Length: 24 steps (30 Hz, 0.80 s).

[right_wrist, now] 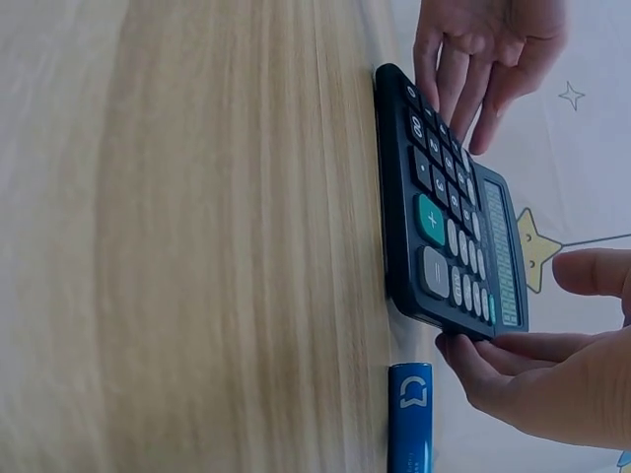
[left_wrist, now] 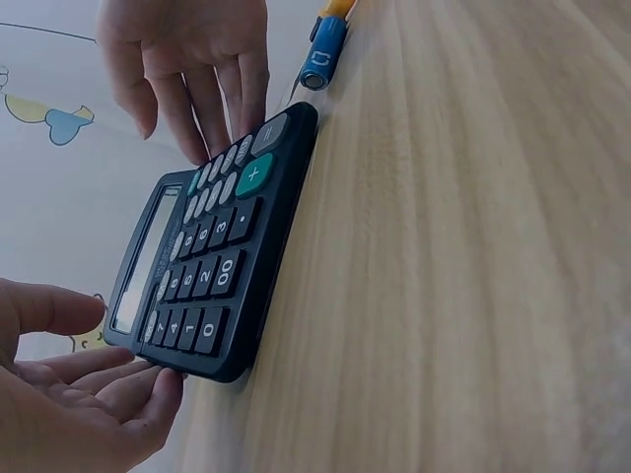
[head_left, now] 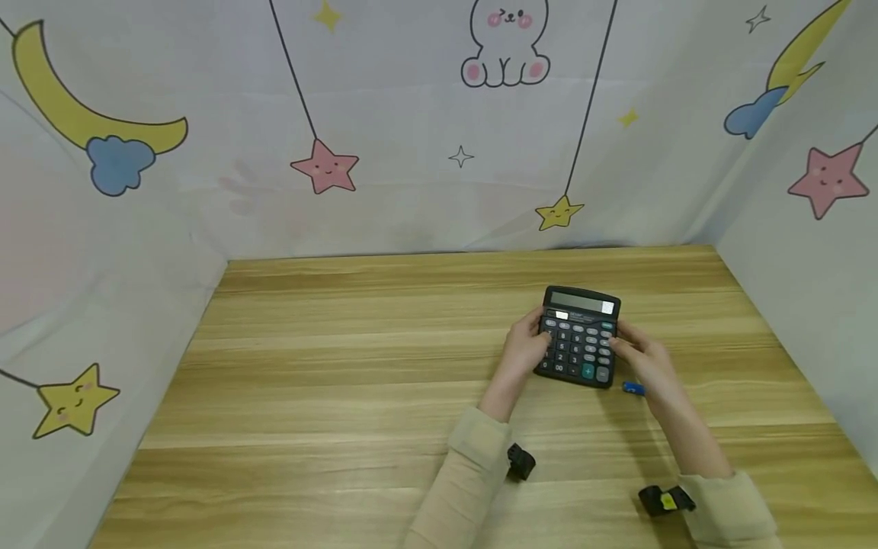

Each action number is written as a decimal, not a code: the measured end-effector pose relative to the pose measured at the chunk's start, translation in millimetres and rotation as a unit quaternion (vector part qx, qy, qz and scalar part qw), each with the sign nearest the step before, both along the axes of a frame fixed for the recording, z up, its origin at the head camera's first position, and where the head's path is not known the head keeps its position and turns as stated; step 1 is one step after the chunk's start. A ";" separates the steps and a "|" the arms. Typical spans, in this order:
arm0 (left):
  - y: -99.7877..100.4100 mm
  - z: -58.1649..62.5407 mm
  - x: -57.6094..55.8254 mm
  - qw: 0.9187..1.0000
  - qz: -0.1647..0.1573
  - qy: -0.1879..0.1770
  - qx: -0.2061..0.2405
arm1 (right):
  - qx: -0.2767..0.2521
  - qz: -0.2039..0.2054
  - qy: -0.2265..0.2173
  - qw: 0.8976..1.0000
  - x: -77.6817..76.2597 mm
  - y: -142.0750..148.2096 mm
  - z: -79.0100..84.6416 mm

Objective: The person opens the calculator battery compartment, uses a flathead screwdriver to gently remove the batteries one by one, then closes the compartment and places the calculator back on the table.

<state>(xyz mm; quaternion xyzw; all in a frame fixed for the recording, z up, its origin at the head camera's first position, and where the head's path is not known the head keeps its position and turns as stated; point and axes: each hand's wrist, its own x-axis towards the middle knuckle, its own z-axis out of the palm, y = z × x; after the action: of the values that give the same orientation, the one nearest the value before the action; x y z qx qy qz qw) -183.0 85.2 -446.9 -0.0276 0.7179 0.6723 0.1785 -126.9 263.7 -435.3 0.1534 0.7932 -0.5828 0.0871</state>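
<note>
A black desk calculator (head_left: 575, 366) with a screen at its far end and grey and green keys is between my two hands, low over the wooden table. My left hand (head_left: 527, 347) has its fingers along the left side, thumb raised over the keys in the left wrist view. At the right side, my right hand (head_left: 648, 366) touches the edge with fairly straight fingers, its thumb (right_wrist: 592, 271) standing off the face. Beside the right hand lies a blue battery (head_left: 634, 389) with a white mark. The undersides of the fingers are partly hidden by the calculator.
An orange item (left_wrist: 340, 6) shows at the end of the blue battery in the left wrist view. Black straps (head_left: 520, 462) hang at both sleeves. White cloth (head_left: 411, 213) printed with stars and moons walls the table (head_left: 343, 366) at the back and sides.
</note>
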 end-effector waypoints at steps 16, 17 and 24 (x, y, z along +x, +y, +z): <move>1.2 -7.9 -3.0 1.000 -0.004 -0.012 0.029 | -0.004 0.004 -0.008 1.000 -1.4 2.1 -4.2; 1.1 -8.5 -3.3 0.999 -0.005 -0.014 0.030 | -0.003 0.004 -0.009 1.000 -1.2 2.0 -4.2; 0.7 -10.6 -3.7 0.999 -0.004 -0.024 0.035 | -0.009 0.005 -0.008 1.000 -1.0 1.7 -4.8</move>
<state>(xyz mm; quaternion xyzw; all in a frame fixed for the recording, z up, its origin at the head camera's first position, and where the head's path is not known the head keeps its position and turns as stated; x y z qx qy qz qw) -186.7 85.9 -457.5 -0.0340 0.6895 0.6955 0.1994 -127.9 265.4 -440.1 0.1535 0.7881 -0.5881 0.0975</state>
